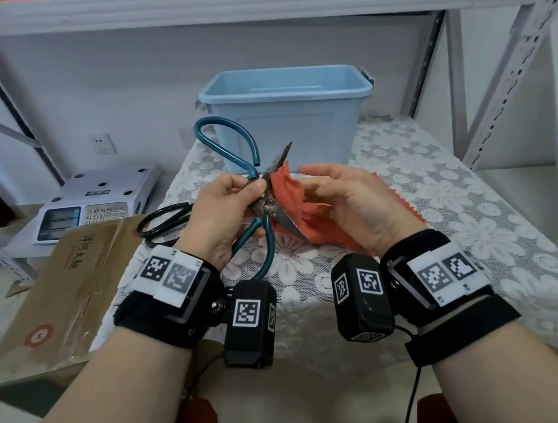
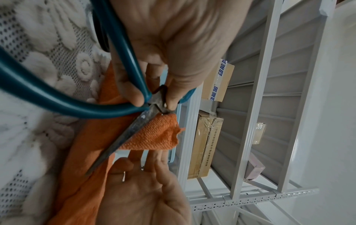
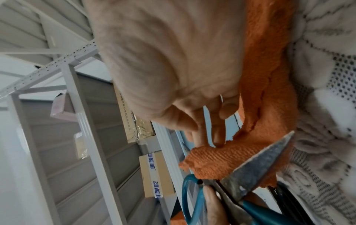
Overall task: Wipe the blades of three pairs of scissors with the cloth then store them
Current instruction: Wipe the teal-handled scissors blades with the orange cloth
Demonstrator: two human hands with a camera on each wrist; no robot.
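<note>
Head view: left hand (image 1: 217,214) pinched the teal-handled scissors (image 1: 250,176) at the pivot, blades spread wide, held above the lace-covered surface (image 1: 441,194). Right hand (image 1: 348,200) lay under the orange cloth (image 1: 289,193), fingers (image 1: 321,172) loosely extended, cloth between the blades. Black scissors (image 1: 165,221) lay at the surface's left edge, just beside the left hand. Farther back, the blue bin (image 1: 288,114) stood open-topped, well apart from both hands.

The right hand (image 3: 173,64) has orange cloth (image 3: 221,161) draped beyond its fingertips (image 3: 218,137), between the spread blades of teal-handled scissors (image 3: 256,172) below.
</note>
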